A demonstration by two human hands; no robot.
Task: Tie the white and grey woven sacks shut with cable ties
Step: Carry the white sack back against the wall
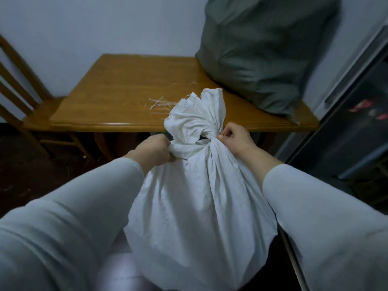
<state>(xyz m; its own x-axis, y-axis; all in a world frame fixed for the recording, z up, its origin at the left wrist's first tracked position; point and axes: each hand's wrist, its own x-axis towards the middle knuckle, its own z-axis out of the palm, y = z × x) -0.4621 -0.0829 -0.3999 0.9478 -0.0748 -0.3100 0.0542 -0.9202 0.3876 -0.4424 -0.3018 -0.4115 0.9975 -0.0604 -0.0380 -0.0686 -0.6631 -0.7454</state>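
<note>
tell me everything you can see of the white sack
The white sack is a full, rounded bag of thin, creased, woven-looking cloth. It stands upright in front of the table, between the person's forearms. Its mouth is gathered into a tight neck, and above that the loose top flares out in folds with frayed edges. A dark band, likely a cable tie, shows at the neck. The left hand grips the gathered cloth on the neck's left side; the right hand pinches at its right side.

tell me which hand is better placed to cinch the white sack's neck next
Right, probably. The right hand pinches at the gathered neck of the sack, where a dark band shows; the left hand grips a fold beside it and can brace.
</note>
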